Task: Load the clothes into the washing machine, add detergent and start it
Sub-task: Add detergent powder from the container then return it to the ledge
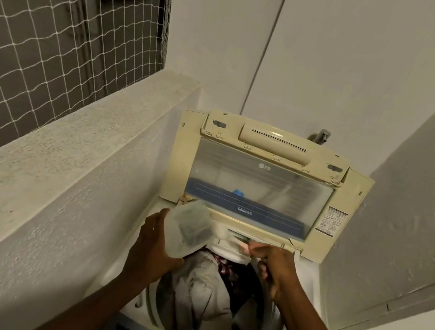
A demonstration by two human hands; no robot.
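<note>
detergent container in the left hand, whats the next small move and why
Probably tip the detergent container a little further over the dispenser drawer. The left hand holds it tilted towards the drawer, the right hand is at the drawer's edge, and clothes already fill the drum.
</note>
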